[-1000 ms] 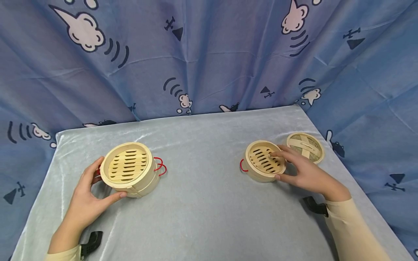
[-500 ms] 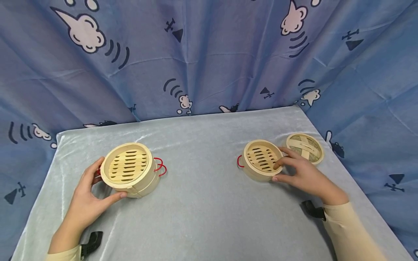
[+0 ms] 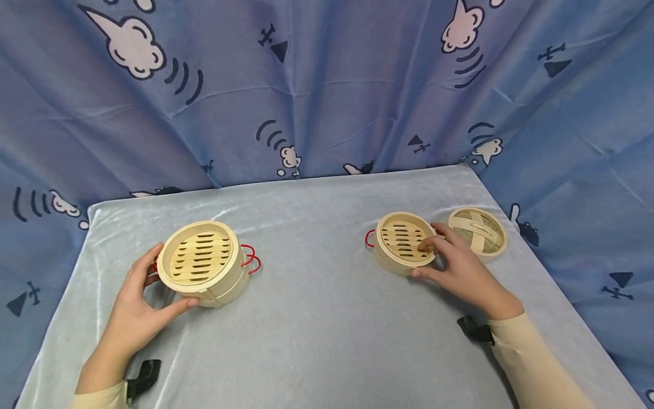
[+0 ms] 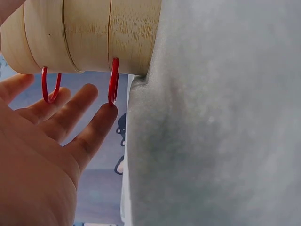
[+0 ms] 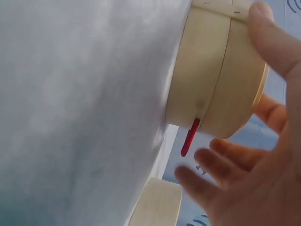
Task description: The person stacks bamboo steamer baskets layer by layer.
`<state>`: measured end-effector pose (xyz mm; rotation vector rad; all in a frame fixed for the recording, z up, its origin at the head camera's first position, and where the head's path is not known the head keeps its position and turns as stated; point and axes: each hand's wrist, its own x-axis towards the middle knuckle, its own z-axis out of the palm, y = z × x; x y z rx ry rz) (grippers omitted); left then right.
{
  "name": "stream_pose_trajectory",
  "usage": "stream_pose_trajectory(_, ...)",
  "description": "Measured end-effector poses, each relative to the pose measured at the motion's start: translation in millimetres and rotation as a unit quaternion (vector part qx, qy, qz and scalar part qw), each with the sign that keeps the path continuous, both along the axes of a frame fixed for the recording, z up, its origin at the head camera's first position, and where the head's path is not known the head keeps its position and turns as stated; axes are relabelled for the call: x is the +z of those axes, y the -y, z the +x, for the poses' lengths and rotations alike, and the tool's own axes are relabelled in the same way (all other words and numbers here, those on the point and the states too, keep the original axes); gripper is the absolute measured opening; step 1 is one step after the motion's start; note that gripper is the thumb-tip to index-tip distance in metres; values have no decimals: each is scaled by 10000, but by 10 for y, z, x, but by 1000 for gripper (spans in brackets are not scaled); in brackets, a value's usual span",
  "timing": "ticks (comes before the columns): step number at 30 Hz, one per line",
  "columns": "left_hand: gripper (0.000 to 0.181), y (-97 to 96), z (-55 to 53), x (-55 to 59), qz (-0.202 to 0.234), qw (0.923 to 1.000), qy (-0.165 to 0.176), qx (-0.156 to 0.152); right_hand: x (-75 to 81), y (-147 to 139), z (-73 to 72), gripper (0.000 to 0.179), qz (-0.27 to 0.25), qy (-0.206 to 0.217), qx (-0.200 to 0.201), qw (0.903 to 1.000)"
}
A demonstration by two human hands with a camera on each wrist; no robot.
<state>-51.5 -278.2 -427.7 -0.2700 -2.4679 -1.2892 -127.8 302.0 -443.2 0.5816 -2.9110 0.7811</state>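
Note:
On the left of the head view stands a two-tier bamboo steamer (image 3: 225,289) with a slatted top and red wire handles. My left hand (image 3: 135,309) holds it from the left, thumb at the front wall and fingers around the far side. In the left wrist view, fingertips (image 4: 110,110) lie by the red handles (image 4: 113,84). A smaller bamboo steamer basket (image 3: 390,262), also red-handled, is on the right. My right hand (image 3: 462,278) grips its right rim, thumb on the outer wall (image 5: 207,61) and a finger bent over the slats.
A round woven bamboo lid (image 3: 479,232) lies on the table behind my right hand. Grey velvety cloth (image 3: 306,318) covers the tabletop. Blue patterned curtains (image 3: 337,91) hang along the back and right edges.
The right hand has shifted the smaller steamer basket left and slightly away, turning it a little. The left hand and the two-tier steamer have stayed put.

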Motion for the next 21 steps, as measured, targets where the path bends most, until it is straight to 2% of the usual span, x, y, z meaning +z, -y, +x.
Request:
stream_pose_trajectory(4, 121, 6, 1, 1, -13, 10000, 17, 14, -37, 3, -19, 56, -200, 140, 133, 9996)
stream_pose_trajectory(11, 122, 15, -9, -2, -50, 10000, 11, 12, -101, 1, -29, 53, -527, 182, 50, 9984)
stream_pose_trajectory(21, 121, 12, -9, -21, 1, 10000, 4, 2, -96, -38, -23, 49, -710, -95, -12, 9974)
